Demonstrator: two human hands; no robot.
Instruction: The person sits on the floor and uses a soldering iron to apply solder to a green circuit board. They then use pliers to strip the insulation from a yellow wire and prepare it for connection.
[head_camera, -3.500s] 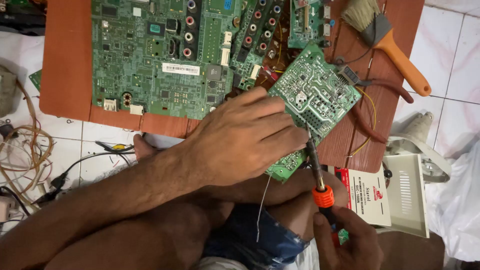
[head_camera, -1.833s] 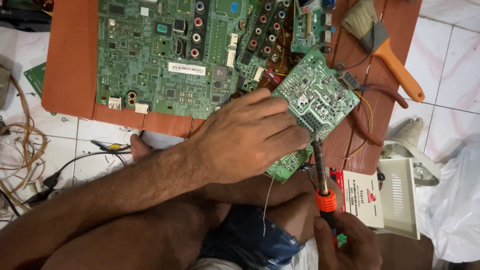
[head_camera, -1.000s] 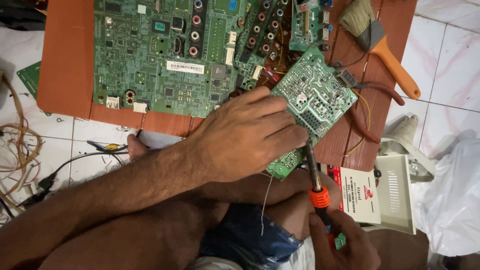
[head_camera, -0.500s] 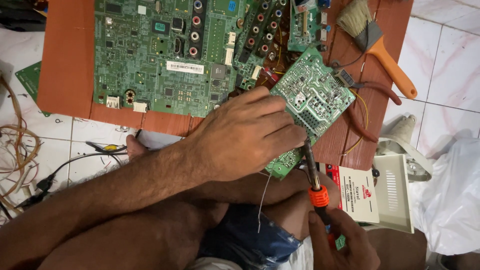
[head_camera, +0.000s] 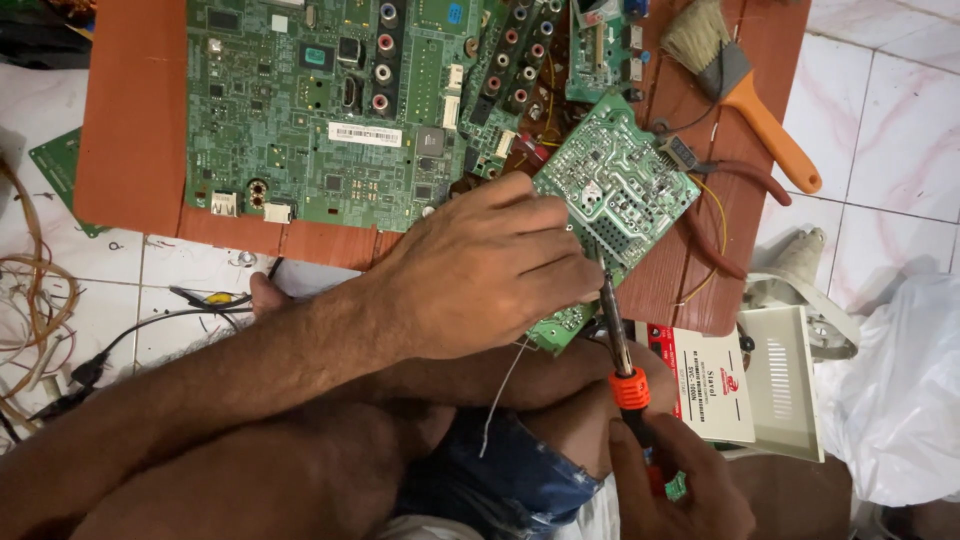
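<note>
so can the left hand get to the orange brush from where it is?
Probably yes. The left hand rests on the small circuit board; the brush lies uncovered on the wooden board's far right corner, beyond only flat boards and wires.

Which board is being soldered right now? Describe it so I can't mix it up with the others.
Start at the brown wooden board on the tiled floor. A big green mainboard fills its middle; go to its right, near the orange-handled brush. The small board there lies tilted, solder side up, pale green with silver traces, under the left hand and touched by the soldering iron.
</note>
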